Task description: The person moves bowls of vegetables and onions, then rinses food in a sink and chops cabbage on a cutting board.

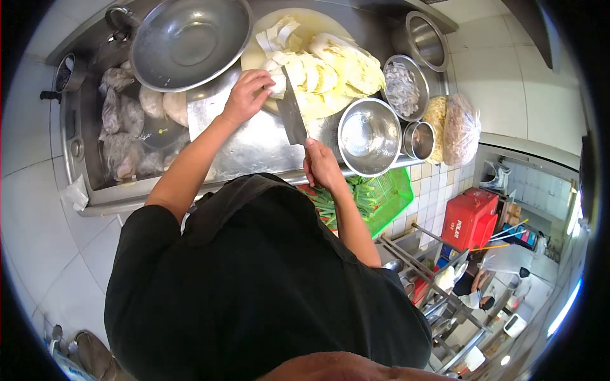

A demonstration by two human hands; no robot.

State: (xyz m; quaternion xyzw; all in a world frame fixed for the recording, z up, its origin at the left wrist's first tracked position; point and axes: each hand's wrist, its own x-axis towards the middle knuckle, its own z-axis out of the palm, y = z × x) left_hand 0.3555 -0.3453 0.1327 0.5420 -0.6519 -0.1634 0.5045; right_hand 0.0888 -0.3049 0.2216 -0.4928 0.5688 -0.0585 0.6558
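A pale yellow napa cabbage lies on a round cutting board, its left part cut into thick pieces. My left hand rests with curled fingers against the cut white end of the cabbage. In my right hand is the handle of a cleaver. The cleaver's broad blade points away from me, its far end among the cut pieces close to my left fingers.
A large metal bowl sits left of the board, above bagged food in the sink. To the right stand a metal colander, a bowl of greyish pieces and plastic bags. Below, a green basket holds leafy greens.
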